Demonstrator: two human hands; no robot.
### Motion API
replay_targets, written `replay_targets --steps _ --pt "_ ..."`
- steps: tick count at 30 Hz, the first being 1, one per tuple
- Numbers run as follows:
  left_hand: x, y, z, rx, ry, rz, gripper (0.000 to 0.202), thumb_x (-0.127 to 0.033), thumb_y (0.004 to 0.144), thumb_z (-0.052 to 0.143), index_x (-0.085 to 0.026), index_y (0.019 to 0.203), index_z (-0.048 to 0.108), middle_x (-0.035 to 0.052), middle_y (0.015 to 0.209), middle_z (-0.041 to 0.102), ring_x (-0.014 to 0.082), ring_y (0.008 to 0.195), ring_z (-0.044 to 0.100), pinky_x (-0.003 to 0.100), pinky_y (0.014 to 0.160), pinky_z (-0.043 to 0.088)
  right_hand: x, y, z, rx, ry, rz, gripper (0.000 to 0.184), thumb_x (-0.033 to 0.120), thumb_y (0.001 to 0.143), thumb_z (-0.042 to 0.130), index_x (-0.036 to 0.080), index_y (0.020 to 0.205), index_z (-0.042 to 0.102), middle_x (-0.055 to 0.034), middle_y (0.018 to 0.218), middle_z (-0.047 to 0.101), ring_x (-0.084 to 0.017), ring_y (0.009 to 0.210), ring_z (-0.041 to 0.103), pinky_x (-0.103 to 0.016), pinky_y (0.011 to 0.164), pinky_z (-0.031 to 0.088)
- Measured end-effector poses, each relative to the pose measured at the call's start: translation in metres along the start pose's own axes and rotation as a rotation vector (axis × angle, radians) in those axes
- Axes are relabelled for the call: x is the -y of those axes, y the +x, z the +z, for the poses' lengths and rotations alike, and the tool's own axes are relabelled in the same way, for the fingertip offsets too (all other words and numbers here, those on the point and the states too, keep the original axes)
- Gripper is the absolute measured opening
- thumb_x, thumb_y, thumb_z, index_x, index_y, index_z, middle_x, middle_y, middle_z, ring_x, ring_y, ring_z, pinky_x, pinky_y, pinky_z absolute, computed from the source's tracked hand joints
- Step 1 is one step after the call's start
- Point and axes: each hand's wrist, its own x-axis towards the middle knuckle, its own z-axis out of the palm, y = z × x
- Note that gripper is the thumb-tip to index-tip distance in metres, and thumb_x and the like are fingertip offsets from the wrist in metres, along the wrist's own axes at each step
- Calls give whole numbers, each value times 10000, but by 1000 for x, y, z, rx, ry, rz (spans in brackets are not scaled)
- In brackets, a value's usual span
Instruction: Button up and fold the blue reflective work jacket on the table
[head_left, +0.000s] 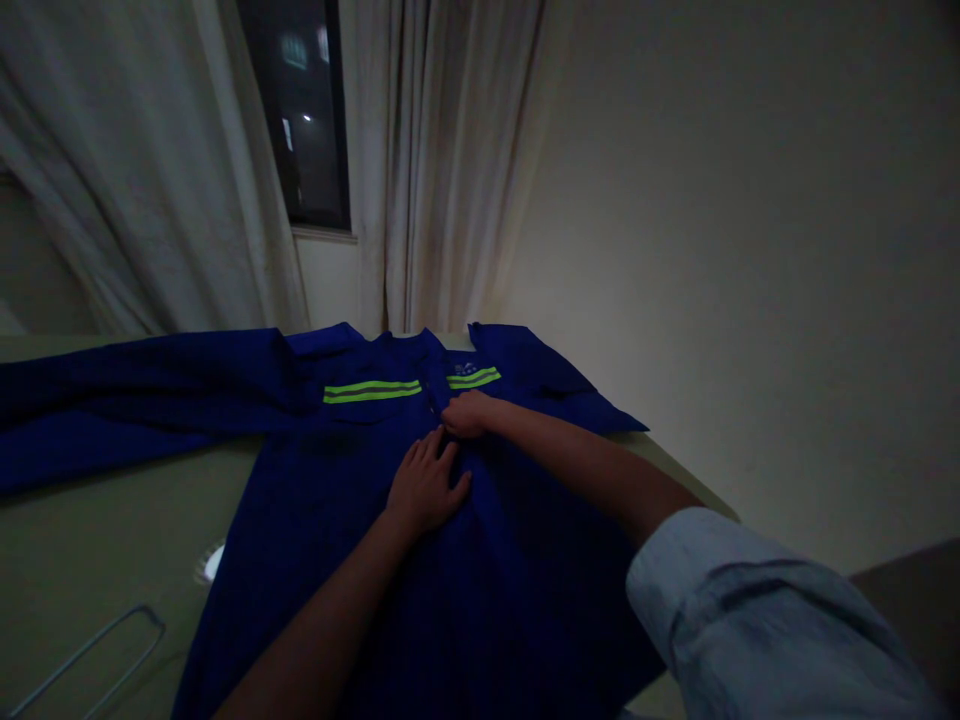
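Navy work jacket [300,520] spread on tabletop [90,540], 6 o'clock from window [296,110] | Left hand [424,485] laid open, fingers apart, 7 o'clock from right hand [466,414] | Right hand bunched at placket [436,400], grip unclear

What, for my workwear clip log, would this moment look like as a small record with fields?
Garment: navy work jacket, spread on a table, lime reflective stripes across chest
Left hand: spread flat on jacket front
Right hand: at front opening, below collar
Right sleeve: pale blue shirt sleeve, rolled back
Nearby: wire hanger on table; curtains beside dark window
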Motion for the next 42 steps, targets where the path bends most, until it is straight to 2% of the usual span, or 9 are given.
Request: replay_targets --steps 4,14,21,29,32,35,37,39,42 --pt "0 0 1 15 9 1 543 -558 1031 434 -176 1383 594 192 1611 484 362 1492 454 517 1250 316 1 1 3 -42 -9 27 345 339 1033 513 138 1147 769 -229 1179 768 -366 1133 747 -458 892 602" --pt "-2 -1 -2 33 8 -2 579 -538 1038 429 -149 1442 574 198 1647 437 366 1527 405 518 1256 306 -7 23 7 -125 5 132 349 196 1030 453 107 1213 736 -242 1201 756 -340 1151 738 -456 923 580" --pt "-2 -1 3 30 -12 -14 615 -540 1039 427 -152 1504 532 185 1671 402 355 1560 354 536 1276 280 -19 58 -4 -150 45 247 341 136 998 488 82 1228 734 -263 1231 742 -333 1182 723 -462 969 553" --pt "-1 -2 8 30 -34 -28 632 -556 1052 406 -163 1536 509 190 1697 348 340 1579 315 533 1290 257 -38 110 -17 -212 176 407 388 108 1034 409 75 1255 726 -268 1270 724 -316 1210 709 -422 1005 539" --pt "-2 -3 5 35 -33 -25 628 -557 1053 410 -167 1536 509 188 1700 344 339 1576 320 521 1284 268 -38 118 -15 -209 244 456 403 93 1040 370 58 1297 678 -280 1269 715 -324 1182 718 -428 971 555" --pt "-4 -3 -2 38 -38 -24 609 -537 1041 455 -151 1505 534 195 1674 392 352 1548 370 526 1266 289 -29 101 -8 -201 283 464 409 114 1060 357 64 1414 557 -288 1359 656 -327 1224 686 -460 1009 533" --pt "-4 -3 -6 11 -31 -2 552 -487 1041 473 -128 1448 577 199 1620 473 358 1502 430 535 1249 305 -18 70 -1 -232 310 414 413 169 1083 391 103 1481 477 -263 1445 599 -313 1280 641 -467 1059 497" --pt "-3 0 -11 -47 -15 38 467 -408 1045 472 -103 1364 625 203 1497 593 355 1398 527 531 1198 357 2 21 5 -359 411 303 411 243 1093 460 135 1490 462 -210 1442 602 -285 1284 619 -440 1079 475" --pt "-4 4 -27 -138 16 112 341 -300 1021 495 -117 1249 672 174 1277 703 348 1197 622 508 1029 464 48 -81 11 -622 689 158 341 328 1060 574 169 1362 564 -116 1246 688 -226 1109 669 -360 979 514"
